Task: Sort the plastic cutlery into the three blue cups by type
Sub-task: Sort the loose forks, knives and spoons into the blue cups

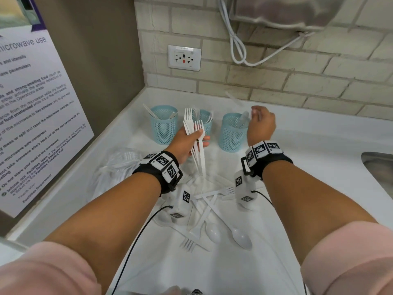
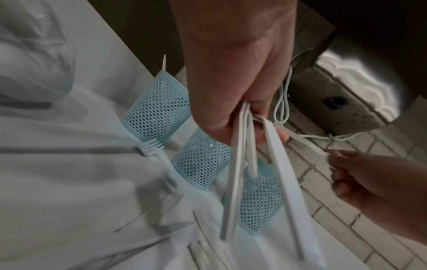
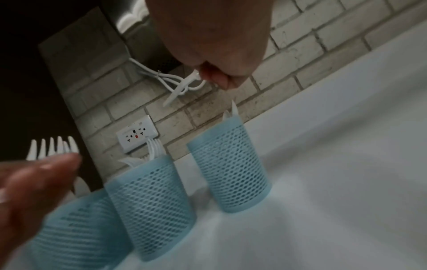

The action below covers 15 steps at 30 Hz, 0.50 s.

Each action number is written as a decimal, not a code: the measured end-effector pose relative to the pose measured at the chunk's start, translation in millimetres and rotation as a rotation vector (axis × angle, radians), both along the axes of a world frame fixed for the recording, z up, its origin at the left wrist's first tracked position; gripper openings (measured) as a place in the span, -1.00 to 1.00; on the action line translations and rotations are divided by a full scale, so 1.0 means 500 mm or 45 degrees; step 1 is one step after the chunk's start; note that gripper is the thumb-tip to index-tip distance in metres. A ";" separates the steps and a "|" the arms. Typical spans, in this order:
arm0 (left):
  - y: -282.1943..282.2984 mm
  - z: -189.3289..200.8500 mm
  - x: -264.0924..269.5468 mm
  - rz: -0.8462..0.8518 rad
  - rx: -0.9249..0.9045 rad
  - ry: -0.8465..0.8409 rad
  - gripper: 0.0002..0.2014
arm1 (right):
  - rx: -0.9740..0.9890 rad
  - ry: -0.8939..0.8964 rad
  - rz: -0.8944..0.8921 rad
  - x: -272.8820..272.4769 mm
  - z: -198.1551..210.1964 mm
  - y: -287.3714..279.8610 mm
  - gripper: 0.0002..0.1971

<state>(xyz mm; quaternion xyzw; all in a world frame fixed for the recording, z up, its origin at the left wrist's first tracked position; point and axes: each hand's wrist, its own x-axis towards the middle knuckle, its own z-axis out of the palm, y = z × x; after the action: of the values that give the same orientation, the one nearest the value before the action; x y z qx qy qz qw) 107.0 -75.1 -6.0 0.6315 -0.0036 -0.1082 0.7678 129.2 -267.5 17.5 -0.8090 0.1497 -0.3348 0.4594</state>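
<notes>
Left blue mesh plastic cup (image 1: pixel 163 124) holds a few white pieces; can't tell which kind. Left hand (image 1: pixel 187 143) w/ fingers curled round a bunch of white plastic forks (image 1: pixel 196 135), prongs up, handles down, long way nearly upright. It's in front of the middle blue mesh cup (image 1: pixel 205 122), which has forks already. Right hand (image 1: pixel 260 124) pinches one thin white plastic piece (image 3: pixel 179 89), blurry, maybe a knife, tilted over the right blue mesh cup (image 1: pixel 232 133). Next, I think: lower it in, then drop the forks in the middle cup. More loose white cutlery (image 1: pixel 212 220) waits on the white counter (image 1: pixel 319 145).
</notes>
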 end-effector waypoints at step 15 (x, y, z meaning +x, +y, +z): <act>0.010 -0.014 0.004 -0.123 0.054 0.137 -0.88 | -0.418 0.170 0.032 0.000 0.008 -0.054 -0.73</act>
<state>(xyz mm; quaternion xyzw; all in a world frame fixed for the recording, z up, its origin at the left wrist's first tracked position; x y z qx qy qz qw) 109.1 -70.2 -12.9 0.6399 0.0094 -0.1789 0.7472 129.2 -294.6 21.7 -0.8954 0.1132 -0.2944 0.3142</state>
